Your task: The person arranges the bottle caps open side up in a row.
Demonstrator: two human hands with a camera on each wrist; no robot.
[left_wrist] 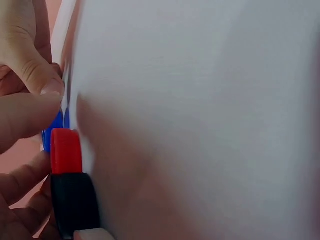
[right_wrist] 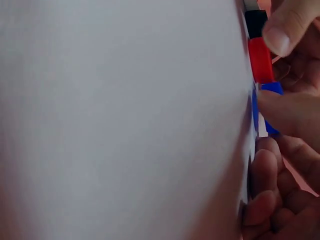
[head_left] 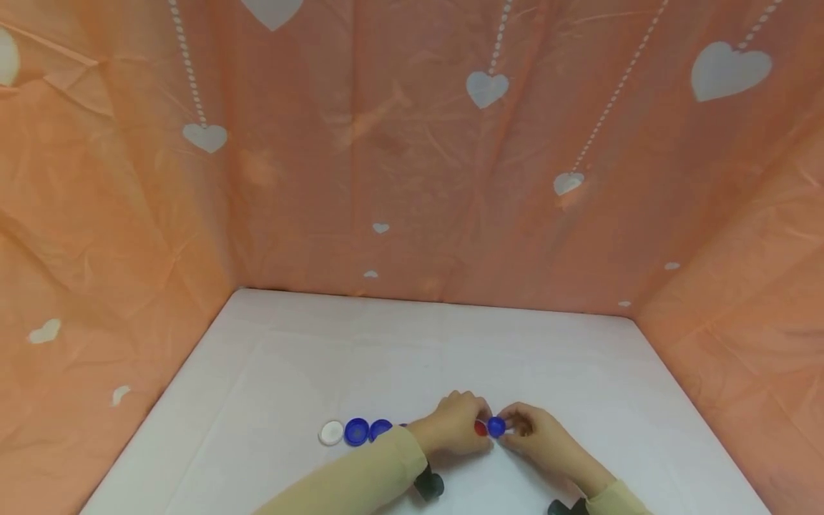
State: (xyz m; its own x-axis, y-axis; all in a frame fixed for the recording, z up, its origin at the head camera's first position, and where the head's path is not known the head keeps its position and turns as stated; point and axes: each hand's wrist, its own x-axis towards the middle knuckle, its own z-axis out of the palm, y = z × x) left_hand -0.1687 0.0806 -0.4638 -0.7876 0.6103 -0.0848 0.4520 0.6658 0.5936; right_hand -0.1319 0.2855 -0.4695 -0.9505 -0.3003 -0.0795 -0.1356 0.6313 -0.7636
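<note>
At the right end of a row of bottle caps, a blue bottle cap (head_left: pixel 496 427) sits between thumb and fingers of my right hand (head_left: pixel 543 438), which pinches it. My left hand (head_left: pixel 455 423) reaches in from the other side, its thumb and index finger curled round a red bottle cap (head_left: pixel 481 428) beside the blue one. Beyond the red cap, a black cap (left_wrist: pixel 75 202) stands in line in the left wrist view. Part of the row is covered by my left hand and forearm.
Further left on the white table (head_left: pixel 412 343) lie a white cap (head_left: pixel 331 433) and blue caps (head_left: pixel 357 432) in the same line. Orange cloth (head_left: pixel 425 179) with pale hearts hangs behind and at both sides. Dark wrist-camera mounts (head_left: pixel 429 483) sit under both wrists.
</note>
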